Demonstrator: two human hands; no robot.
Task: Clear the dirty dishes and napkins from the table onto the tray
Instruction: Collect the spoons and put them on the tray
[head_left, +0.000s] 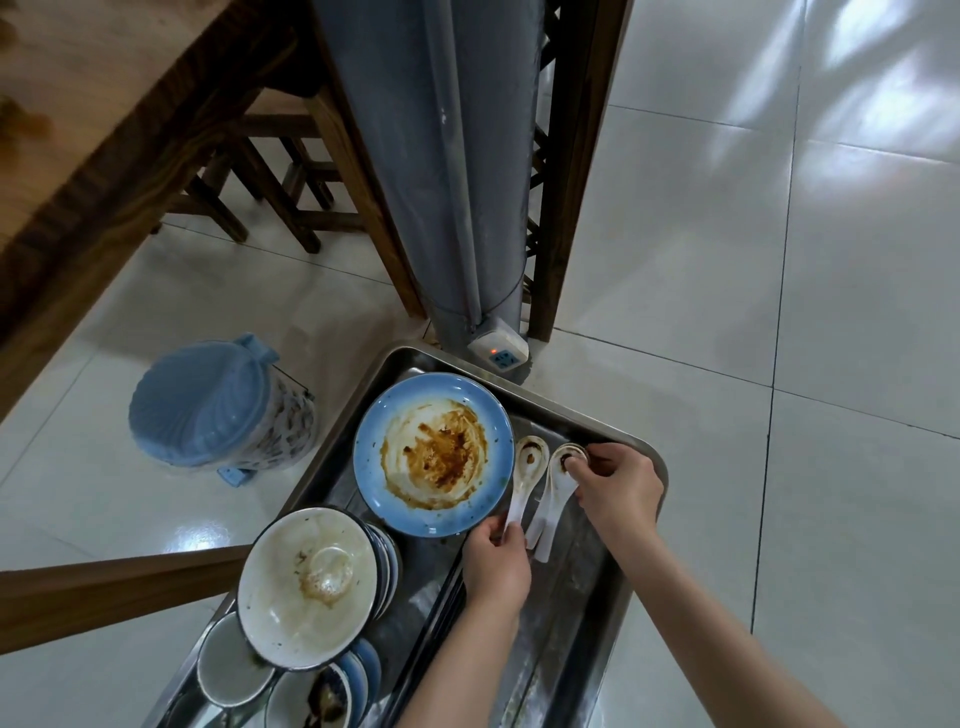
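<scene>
A steel tray (571, 603) holds the dirty dishes. A blue plate (434, 454) smeared with brown sauce lies at its far end. To the plate's right lie white ceramic spoons. My left hand (496, 569) pinches the handle of one spoon (525, 475). My right hand (618, 486) grips the bowl end of a stack of nested spoons (558, 486). A large white bowl (306, 584) sits tilted on stacked blue-rimmed bowls at the tray's near left, with smaller bowls (231, 662) below it.
A blue-lidded waste bin (218, 405) stands on the tiled floor left of the tray. A grey pillar (441, 166) with a white socket box (498, 351) rises beyond the tray. A wooden table (78, 156) and stools fill the upper left.
</scene>
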